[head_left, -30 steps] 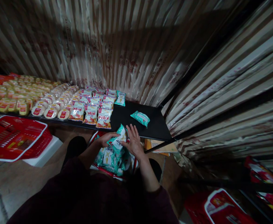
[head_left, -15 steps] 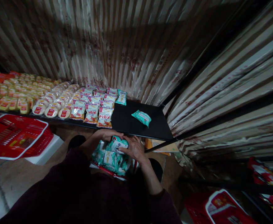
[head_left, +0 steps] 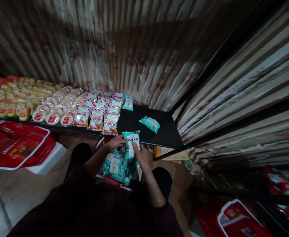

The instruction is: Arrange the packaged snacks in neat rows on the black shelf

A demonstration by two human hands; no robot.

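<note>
A teal and white snack packet (head_left: 131,148) is upright between my two hands, just in front of the black shelf's edge. My left hand (head_left: 118,143) grips its left side. On its right side my right hand (head_left: 143,156) holds it, thumb across the front. Below lie several similar teal packets (head_left: 115,164) in a red-edged bag at my lap. One teal packet (head_left: 150,124) lies on the black shelf (head_left: 167,135), and another (head_left: 128,102) stands at the back beside rows of white and orange packets (head_left: 109,122).
Round wrapped cakes (head_left: 52,117) and yellow wrapped pieces (head_left: 4,109) fill the shelf's left part. A red bag (head_left: 13,144) rests on a white box (head_left: 47,159) at the left. Another red bag (head_left: 238,219) is at the lower right. Striped curtain hangs behind.
The packet in my hands has been lifted and turned upright, its printed front now showing. My left hand has moved to its side, and more of the packets below are visible.
</note>
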